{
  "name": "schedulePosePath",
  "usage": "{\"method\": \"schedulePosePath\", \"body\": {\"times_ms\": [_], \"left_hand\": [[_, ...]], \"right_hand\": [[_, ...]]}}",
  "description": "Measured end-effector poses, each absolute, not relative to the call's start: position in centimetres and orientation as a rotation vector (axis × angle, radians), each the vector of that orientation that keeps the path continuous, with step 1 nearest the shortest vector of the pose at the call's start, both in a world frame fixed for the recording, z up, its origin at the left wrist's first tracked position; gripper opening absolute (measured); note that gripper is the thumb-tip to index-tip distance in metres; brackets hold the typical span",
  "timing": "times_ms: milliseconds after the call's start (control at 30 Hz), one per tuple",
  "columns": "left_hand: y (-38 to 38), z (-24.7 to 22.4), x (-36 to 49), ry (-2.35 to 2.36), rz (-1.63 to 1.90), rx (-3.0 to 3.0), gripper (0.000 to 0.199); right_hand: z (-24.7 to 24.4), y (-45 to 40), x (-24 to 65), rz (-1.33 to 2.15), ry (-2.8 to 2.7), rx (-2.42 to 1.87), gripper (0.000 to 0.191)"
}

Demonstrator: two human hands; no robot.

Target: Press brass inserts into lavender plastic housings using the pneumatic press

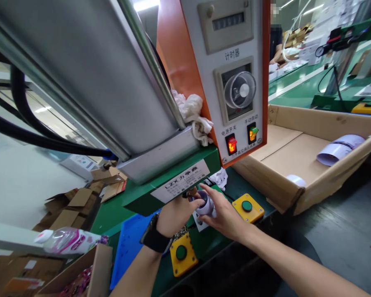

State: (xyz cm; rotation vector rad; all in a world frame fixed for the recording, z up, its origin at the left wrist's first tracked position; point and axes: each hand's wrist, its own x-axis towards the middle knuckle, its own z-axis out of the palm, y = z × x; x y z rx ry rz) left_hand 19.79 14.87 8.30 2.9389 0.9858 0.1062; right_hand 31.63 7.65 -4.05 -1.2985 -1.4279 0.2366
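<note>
My right hand [225, 211] is closed round a short lavender plastic tube [209, 207] under the press head, its thumb and fingers on either side of the wall. My left hand [177, 214], with a dark band at the wrist, reaches in beneath the same head. Its thumb lies at the tube's dark open mouth; the other fingers are bent and mostly hidden, and what they grip, if anything, does not show. Directly above both hands is the green press head [176, 181] with a white label. A small white plate [200, 222] shows below the tube.
Yellow button boxes [247, 208] [183, 255] flank the hands. The orange control box [241, 82] rises above. On the right, a cardboard box [284, 144] holds lavender tubes [340, 149]. A blue tray [126, 243] and a bottle [69, 240] are at left. A co-worker [275, 45] is behind.
</note>
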Motion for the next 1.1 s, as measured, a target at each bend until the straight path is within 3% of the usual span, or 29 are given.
{"method": "schedulePosePath", "body": {"times_ms": [67,200,267,467,700,900,1100], "left_hand": [[14.1,8.2,18.3,1.084,0.275,2.839,0.018],[11.2,4.4,12.7,1.286,0.705,2.767,0.027],[9.4,1.2,9.9,1.234,0.674,2.853,0.025],[6.0,-4.6,7.4,1.378,0.556,2.885,0.031],[7.9,-2.2,8.4,1.455,0.428,2.747,0.027],[15.4,-0.5,11.5,1.656,-0.111,2.661,0.025],[17.0,-1.7,13.6,1.645,-0.266,2.658,0.018]], "right_hand": [[-4.3,6.6,33.2,0.134,-1.515,-1.341,0.079],[-6.7,3.0,37.0,-0.106,-1.527,-1.549,0.033],[-8.7,1.4,38.2,-0.186,-1.527,-1.607,0.022],[-12.7,0.3,38.6,-0.383,-1.561,-1.561,0.025],[-13.2,0.7,38.4,-0.384,-1.495,-1.555,0.024],[-13.3,0.7,37.7,-0.361,-1.406,-1.55,0.019],[-13.4,0.0,37.3,-0.281,-1.371,-1.566,0.017]]}}
